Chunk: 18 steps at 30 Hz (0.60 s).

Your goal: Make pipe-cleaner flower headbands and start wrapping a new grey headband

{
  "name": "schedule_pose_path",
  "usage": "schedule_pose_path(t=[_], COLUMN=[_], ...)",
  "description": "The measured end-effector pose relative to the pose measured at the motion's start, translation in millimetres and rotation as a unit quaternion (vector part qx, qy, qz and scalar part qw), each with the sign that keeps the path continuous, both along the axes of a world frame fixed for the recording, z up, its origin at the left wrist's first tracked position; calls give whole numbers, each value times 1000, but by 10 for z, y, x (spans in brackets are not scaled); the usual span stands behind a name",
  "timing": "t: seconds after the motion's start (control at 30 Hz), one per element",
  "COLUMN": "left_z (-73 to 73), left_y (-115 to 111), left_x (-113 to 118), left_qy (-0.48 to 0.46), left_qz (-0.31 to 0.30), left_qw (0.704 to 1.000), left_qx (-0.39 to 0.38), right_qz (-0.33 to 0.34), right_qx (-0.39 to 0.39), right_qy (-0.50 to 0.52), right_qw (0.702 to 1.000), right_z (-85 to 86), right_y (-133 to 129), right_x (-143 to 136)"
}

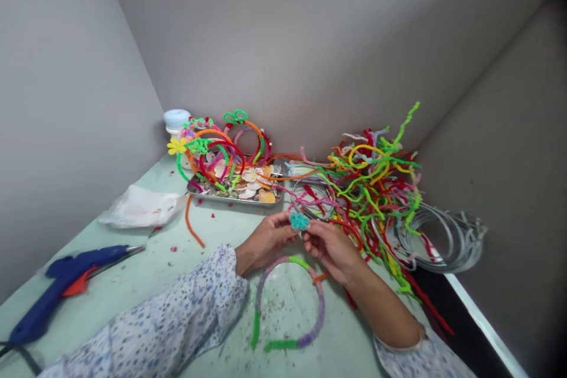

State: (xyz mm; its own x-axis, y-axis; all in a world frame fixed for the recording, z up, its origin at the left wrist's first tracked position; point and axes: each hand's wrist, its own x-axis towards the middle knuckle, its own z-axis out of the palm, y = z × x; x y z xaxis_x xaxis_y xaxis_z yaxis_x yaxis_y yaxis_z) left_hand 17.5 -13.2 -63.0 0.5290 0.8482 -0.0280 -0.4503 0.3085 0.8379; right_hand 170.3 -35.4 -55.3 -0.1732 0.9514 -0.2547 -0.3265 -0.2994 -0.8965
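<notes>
Between my two hands is a small teal flower (299, 221) that looks bent from pipe cleaner. My left hand (272, 235) pinches it from the left with thumb and fingers. From the right, my right hand (330, 245) grips its edge, the fingers curled beneath. On the table just below my hands lies a headband (321, 313) wrapped in purple, pink and green pipe cleaner, its open end toward me. A short orange pipe cleaner piece (319, 277) lies across its right side.
A blue hot glue gun (66, 286) rests at the left, near a plastic bag (140, 207). Behind, a metal tray (230, 199) holds shells, with finished headbands (221, 147) over it. Loose pipe cleaners (376, 177) and bare metal hoops (456, 242) pile up at the right. Walls enclose the table.
</notes>
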Motion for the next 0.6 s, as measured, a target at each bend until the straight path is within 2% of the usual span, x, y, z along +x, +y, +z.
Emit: schedule_pose_path(t=[0.1,0.2,0.4,0.53,0.6], left_z=[-29,-72,-126,-109,-103], left_y=[16,29,44,36,24], left_x=[22,30,10,9,16], left_qy=[22,44,87,96,90], left_qz=[32,35,49,44,43], left_qw=[999,998,994,992,993], left_qx=[0,13,52,68,67], right_qz=[-10,-26,-48,-77,-87], right_qx=[30,76,152,201,207], right_qy=[-37,-116,-288,-356,-365], right_qw=[999,990,944,909,903], right_z=[-12,-27,-17,19,12], right_y=[4,4,-20,-53,-63], right_x=[-26,-35,-26,-66,-98])
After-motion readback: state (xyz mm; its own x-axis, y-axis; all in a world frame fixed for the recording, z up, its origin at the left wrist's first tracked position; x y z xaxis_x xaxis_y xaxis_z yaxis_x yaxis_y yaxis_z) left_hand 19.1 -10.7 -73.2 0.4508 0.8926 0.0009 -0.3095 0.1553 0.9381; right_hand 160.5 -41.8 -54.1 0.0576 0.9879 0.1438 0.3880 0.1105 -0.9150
